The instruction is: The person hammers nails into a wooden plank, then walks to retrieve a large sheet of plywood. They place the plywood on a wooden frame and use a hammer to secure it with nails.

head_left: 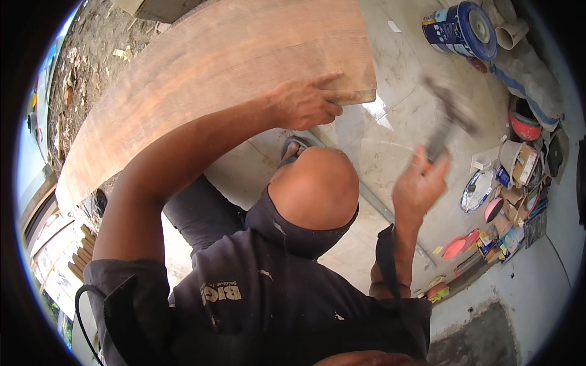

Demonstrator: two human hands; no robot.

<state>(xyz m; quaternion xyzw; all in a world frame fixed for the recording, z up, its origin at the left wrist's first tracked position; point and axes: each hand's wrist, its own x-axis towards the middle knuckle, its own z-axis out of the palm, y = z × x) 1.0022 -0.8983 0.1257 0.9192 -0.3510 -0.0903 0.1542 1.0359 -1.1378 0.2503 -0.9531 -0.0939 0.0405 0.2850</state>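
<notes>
My left hand [308, 102] is at the near right corner of a large curved wooden board [226, 58]. Two of its fingers stretch across the board's top face, while the others bend at the near edge. A hammer [450, 110] is in my closed right hand [420, 186], off to the right of the board and apart from it. Motion smears the hammer's dark head, and a bit of orange shows on its handle by my fingers. Below my left hand, my bent bare knee [314, 189] rises close to the board.
At the far right stands a blue paint bucket [461, 30] beside a pale pipe [511, 33]. Cartons, lids and a red-and-black bowl-shaped thing [524, 121] clutter the right wall. A thin metal bar [378, 204] lies across the tiled floor. Debris-strewn soil [85, 85] borders the board's left side.
</notes>
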